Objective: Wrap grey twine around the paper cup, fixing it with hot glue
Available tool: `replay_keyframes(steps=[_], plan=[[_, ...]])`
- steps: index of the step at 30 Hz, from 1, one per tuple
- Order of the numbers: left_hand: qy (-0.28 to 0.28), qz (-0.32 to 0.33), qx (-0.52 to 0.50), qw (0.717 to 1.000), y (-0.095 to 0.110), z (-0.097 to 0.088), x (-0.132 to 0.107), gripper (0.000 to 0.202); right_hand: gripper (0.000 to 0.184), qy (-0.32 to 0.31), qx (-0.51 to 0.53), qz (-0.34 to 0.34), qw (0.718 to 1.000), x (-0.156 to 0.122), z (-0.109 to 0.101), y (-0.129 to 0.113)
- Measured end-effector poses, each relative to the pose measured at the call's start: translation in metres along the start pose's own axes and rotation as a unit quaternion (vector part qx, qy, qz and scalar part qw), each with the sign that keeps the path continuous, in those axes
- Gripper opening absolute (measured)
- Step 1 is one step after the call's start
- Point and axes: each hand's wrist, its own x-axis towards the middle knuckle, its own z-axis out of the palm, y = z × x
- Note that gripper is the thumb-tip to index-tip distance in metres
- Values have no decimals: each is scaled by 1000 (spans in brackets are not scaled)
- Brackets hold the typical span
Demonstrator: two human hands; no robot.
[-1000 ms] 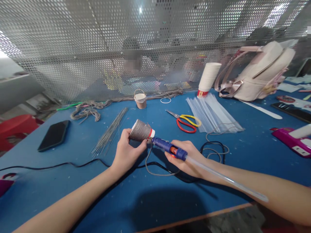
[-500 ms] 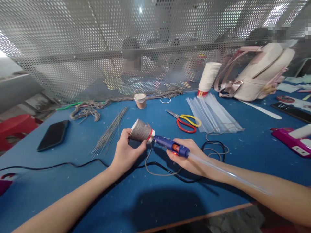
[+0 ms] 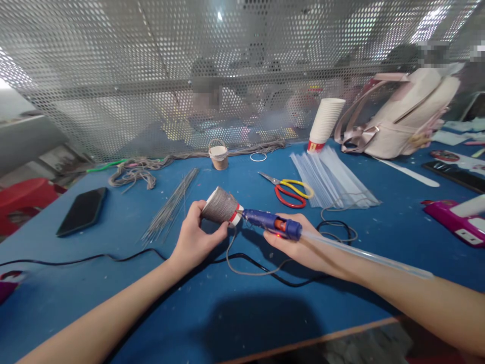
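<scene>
My left hand (image 3: 199, 232) grips a paper cup (image 3: 220, 206) wound with grey cord, tilted on its side. A bare white and red band shows at the cup's right end. In my right hand (image 3: 299, 247) is a blue hot glue gun (image 3: 261, 218), its small red light lit. The nozzle points left and is at the cup's bare end; whether it touches I cannot tell. A long clear glue stick (image 3: 364, 255) sticks out of the gun's back over my right forearm. From the cup a loose length of grey cord (image 3: 242, 273) loops down onto the table.
Beyond my hands lie scissors (image 3: 291, 192), clear glue sticks (image 3: 329, 179), grey wires (image 3: 172, 205) and a small basket (image 3: 219, 156). Stacked cups (image 3: 326, 124) and a backpack (image 3: 401, 116) stand back right. A phone (image 3: 82, 211) lies left; a black cable (image 3: 113, 259) crosses the blue table.
The glue gun and my right hand have shifted slightly right, and the gun lies more level. The cup has turned a little in my left hand.
</scene>
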Motion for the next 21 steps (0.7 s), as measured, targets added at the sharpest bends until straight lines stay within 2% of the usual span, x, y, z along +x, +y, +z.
replay_keyframes(steps=[5,13,21], plan=[[0,18,-1,1000,-3,-1,0,29,19,-11,0,-6,1000,-1,-1,0],[-5,19,-6,1000,4,-4,2,28,21,-8,10,2,1000,1,-4,-1],[-24,21,-59,998,-2,-5,3,31,22,-16,35,0,999,0,-8,1]])
